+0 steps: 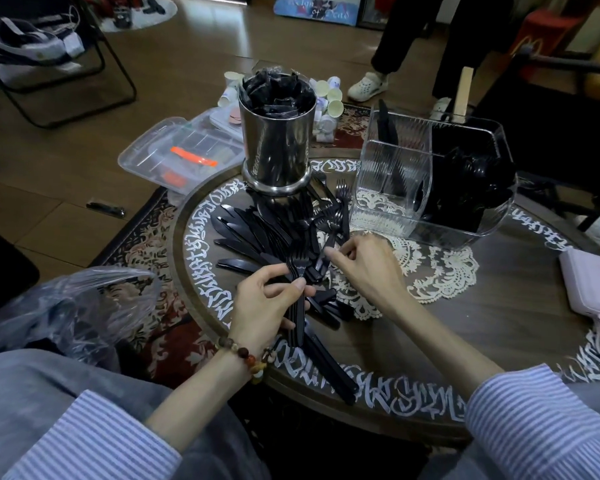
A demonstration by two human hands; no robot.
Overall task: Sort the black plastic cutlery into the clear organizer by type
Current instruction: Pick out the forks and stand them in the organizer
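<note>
I see my left hand (pixel 269 303) clamped around a bundle of black plastic forks (pixel 297 271). My right hand (pixel 364 261) pinches a fork from the loose black cutlery pile (pixel 257 233). The clear ribbed plastic organizer (pixel 426 181) stands at two o'clock on the round dark wooden table (pixel 482 327).

Cutlery spread on a round table (pixel 499 327), containers behind it.
A pile of cutlery (pixel 271 233) lies at the table's middle left; behind it stands a metal canister (pixel 277 147), to its right the organizer (pixel 430 178), resting on a lace doily (pixel 440 271).
</note>
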